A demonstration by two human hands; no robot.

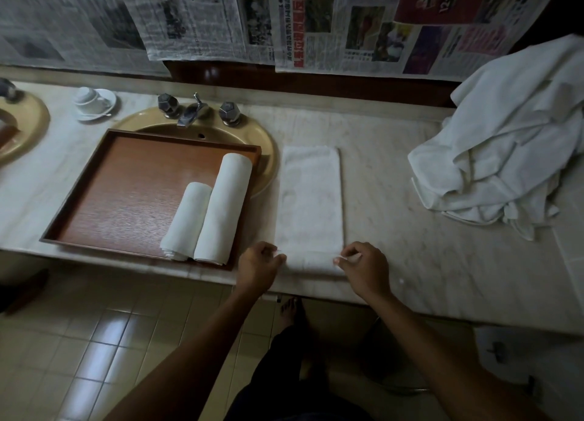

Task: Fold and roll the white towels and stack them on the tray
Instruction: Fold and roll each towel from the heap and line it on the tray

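I see the pale marble table (410,174) running across my view, with sheets of newspaper (316,22) hanging on the wall behind it. On the right end of the table sits a big crumpled heap of white towels (505,142), loose and unfolded. To the left, the wooden tray (126,193) lies partly over the tan sink (265,155), its far edge just below the chrome tap (192,112). On the tray I see two rolled towels side by side and touching: the longer roll (224,208) on the right, the shorter roll (186,221) tucked against its left, both near the tray's right side.

Right in front of me, between tray and heap, the folded towel (311,199) lies flat as a long narrow strip, pointing away from the table's front edge. My left hand (257,264) has its fingers curled and pinches the near left corner of that strip. My right hand (363,267) is curled too, pinching the near right corner. The near end of the strip looks slightly raised into a first turn, though motion blur makes that hard to judge.

Far back on the left, an upturned white cup on a saucer (94,102) stands near the wall.
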